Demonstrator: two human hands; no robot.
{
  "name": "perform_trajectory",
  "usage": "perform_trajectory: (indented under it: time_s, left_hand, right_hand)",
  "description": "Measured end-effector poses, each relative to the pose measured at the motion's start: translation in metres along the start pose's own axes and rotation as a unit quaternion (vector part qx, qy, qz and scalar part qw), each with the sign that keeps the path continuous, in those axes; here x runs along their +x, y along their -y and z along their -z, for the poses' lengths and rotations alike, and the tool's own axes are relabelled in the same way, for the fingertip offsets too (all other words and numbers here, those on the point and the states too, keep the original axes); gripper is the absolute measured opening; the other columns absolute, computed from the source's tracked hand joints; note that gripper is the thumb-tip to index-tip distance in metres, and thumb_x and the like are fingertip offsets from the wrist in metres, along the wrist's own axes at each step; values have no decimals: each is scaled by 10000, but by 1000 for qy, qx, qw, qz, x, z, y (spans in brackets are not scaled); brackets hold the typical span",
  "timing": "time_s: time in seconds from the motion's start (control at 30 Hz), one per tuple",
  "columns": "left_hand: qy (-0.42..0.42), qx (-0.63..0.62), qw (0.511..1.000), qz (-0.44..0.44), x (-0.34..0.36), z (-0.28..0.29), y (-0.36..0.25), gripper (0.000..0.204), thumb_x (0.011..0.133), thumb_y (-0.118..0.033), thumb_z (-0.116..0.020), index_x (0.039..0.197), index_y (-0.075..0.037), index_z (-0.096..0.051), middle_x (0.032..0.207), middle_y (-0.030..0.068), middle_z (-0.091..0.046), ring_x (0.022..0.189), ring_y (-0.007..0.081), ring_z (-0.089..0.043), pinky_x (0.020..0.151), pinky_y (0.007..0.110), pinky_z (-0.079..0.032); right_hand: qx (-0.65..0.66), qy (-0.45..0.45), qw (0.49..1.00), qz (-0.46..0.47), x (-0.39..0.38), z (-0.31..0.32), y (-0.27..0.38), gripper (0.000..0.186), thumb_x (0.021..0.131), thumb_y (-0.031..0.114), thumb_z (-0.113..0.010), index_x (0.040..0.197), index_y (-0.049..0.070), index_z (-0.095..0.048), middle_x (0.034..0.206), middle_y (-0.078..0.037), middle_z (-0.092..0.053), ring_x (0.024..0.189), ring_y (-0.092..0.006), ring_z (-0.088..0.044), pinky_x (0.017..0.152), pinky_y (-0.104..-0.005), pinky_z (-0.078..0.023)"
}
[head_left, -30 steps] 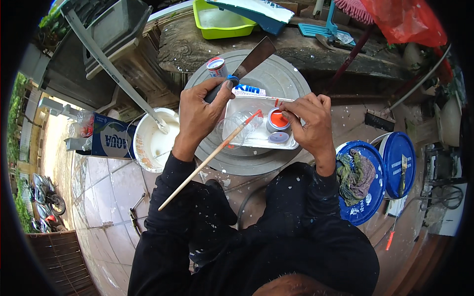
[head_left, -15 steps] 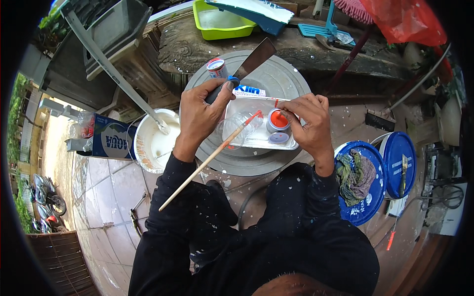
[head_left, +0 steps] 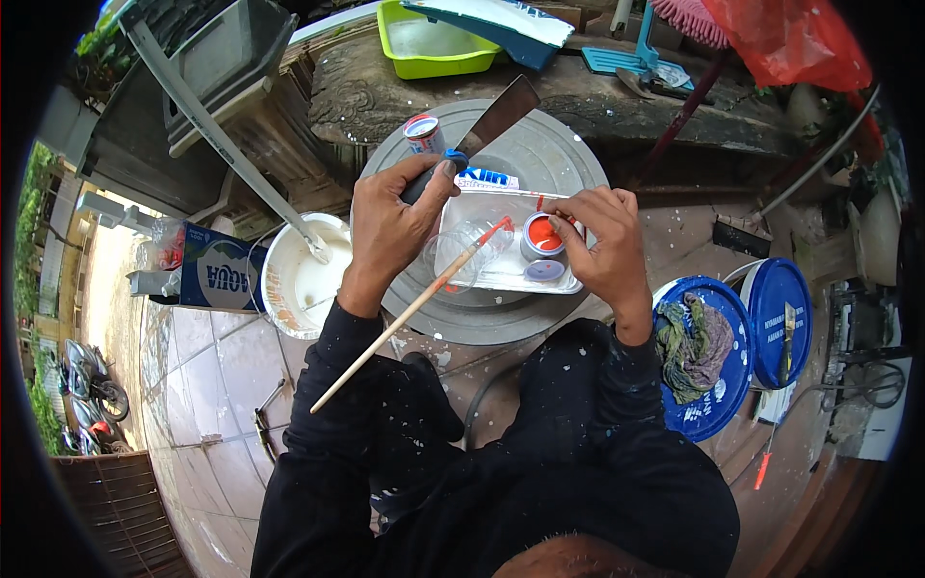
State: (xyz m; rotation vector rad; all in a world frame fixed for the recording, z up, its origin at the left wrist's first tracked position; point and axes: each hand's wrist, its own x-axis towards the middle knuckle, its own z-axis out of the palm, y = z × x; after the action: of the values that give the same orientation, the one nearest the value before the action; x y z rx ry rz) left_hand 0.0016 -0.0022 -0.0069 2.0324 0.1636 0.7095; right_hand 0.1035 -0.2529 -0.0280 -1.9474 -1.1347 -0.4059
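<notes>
My left hand (head_left: 405,222) grips a putty knife (head_left: 496,120) by its dark, blue-ended handle, blade raised over a grey round stand (head_left: 511,318). My right hand (head_left: 602,255) is pinched over an open can of orange-red paint (head_left: 546,232); what it holds is too small to make out. The can stands in a white foam tray (head_left: 482,278) beside its grey lid (head_left: 543,270). A clear plastic cup (head_left: 453,265) lies at the tray's left with a long paintbrush (head_left: 385,335) across it, bristles red. A second small can (head_left: 424,133) stands behind the tray.
A white bucket (head_left: 289,289) with a grey stick is left. Blue lidded buckets (head_left: 776,337) are right, one under a rag (head_left: 699,347). Behind, a log bench (head_left: 337,101) holds a green tray (head_left: 434,58). A wrench-like tool (head_left: 265,424) lies on the tiles.
My right fingers have shifted slightly over the paint can, and the pattern in the paint surface looks different. My left hand and the knife have barely moved.
</notes>
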Motion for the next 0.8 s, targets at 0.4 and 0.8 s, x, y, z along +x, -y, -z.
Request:
perform_trajectory:
  time_s: [0.4, 0.8]
  left_hand:
    - [30, 7, 999, 37, 0, 3, -8, 296, 1037, -221, -657, 1039, 55, -761, 828, 55, -755, 761, 70, -643, 694, 223, -501]
    - [13, -2, 1000, 18, 0, 1, 0, 290, 1015, -240, -675, 1038, 34, -767, 787, 66, -757, 699, 78, -655, 663, 238, -514]
  right_hand:
    - [10, -4, 1000, -6, 2, -2, 0, 100, 872, 91, -728, 965, 67, -759, 905, -50, -740, 858, -221, -654, 883, -390, -380]
    - [-1, 21, 999, -25, 0, -1, -2, 108, 886, 124, -740, 979, 71, -758, 903, -43, -739, 859, -220, -649, 888, -394, -372]
